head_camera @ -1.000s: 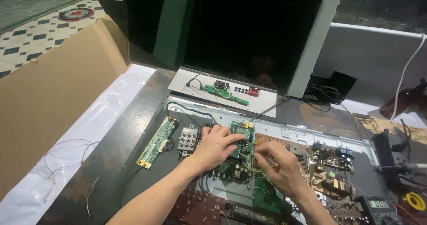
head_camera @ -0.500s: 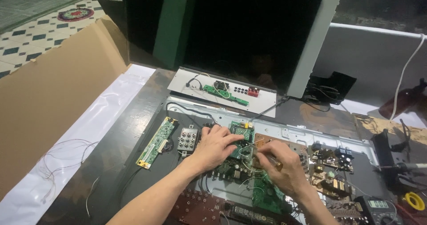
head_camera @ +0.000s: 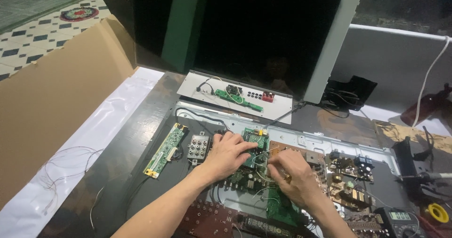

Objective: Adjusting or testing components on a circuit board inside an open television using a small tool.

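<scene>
My left hand lies palm down on a green main circuit board in the middle of a metal chassis plate, fingers pressing the board. My right hand is just to its right with the fingers pinched together over thin pale wires on the same board; a ring shows on one finger. Whether the fingers actually grip a wire is hidden. A second green board section shows below my right wrist.
A long narrow green board and a connector block lie left of my hands. A brown power board sits to the right, a multimeter and solder roll at far right. Behind stand a white panel with a small green board, cardboard.
My right hand has shifted slightly left and up toward the left hand over the board. The left hand stays in place.
</scene>
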